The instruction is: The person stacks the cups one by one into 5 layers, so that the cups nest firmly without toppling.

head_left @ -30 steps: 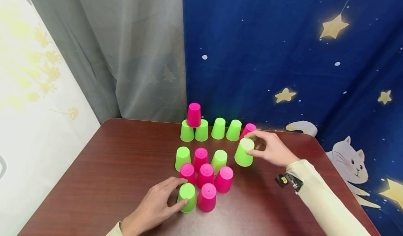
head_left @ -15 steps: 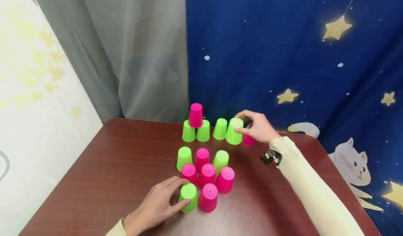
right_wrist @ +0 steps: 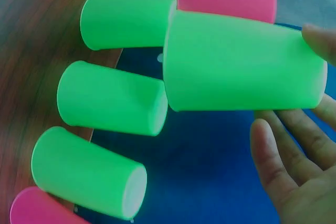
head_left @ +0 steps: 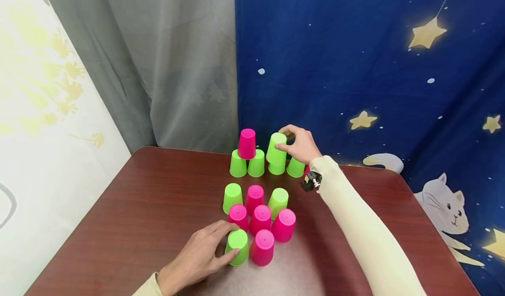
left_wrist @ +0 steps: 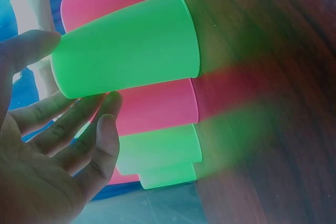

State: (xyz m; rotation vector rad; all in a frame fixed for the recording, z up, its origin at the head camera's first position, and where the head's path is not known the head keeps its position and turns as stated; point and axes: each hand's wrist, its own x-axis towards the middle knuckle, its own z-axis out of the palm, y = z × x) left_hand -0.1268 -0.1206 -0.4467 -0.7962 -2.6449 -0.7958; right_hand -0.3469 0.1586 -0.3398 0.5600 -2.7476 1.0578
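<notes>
Along the far edge of the table [head_left: 158,190], I've got the right hand [head_left: 301,144] pinching a raised green cup [head_left: 276,146], overlapping a standing green cup [head_left: 276,169] — can't tell if they touch. Nearer in, the left hand [head_left: 203,252] grips a second green cup [head_left: 237,245], left of a pink cup [head_left: 262,248]. Looks like a placing step — next probably calls for lowering gently, then letting go.
</notes>
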